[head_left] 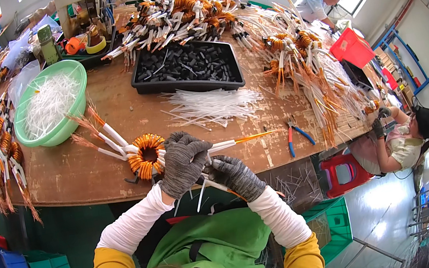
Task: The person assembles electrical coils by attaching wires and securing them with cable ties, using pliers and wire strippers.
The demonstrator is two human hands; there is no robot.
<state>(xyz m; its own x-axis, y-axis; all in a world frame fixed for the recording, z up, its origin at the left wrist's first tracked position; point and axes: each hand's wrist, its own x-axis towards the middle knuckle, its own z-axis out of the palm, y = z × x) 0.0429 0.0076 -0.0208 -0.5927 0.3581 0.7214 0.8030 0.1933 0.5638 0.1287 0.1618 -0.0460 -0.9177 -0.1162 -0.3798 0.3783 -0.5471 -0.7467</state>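
Note:
A ring-shaped coil (146,165) wound with orange copper wire lies near the table's front edge. White-sleeved leads (113,134) with frayed copper ends fan out from it to the upper left. My left hand (182,159), in a grey glove, is closed around more of its white-sleeved leads, just right of the ring. One lead (235,141) sticks out to the right past my fingers. Close below, my gloved right hand (237,177) is closed, fingertips pinched near my left hand. What it pinches is hidden. A thin white strip (201,196) hangs between the hands.
A pile of white plastic strips (215,105) lies ahead, before a black tray (190,86) of black pieces. Red-and-blue pliers (299,136) rest at right. A green bowl (81,79) holds white strips. Finished-looking coils (179,16) heap at the back. A person (395,142) sits at right.

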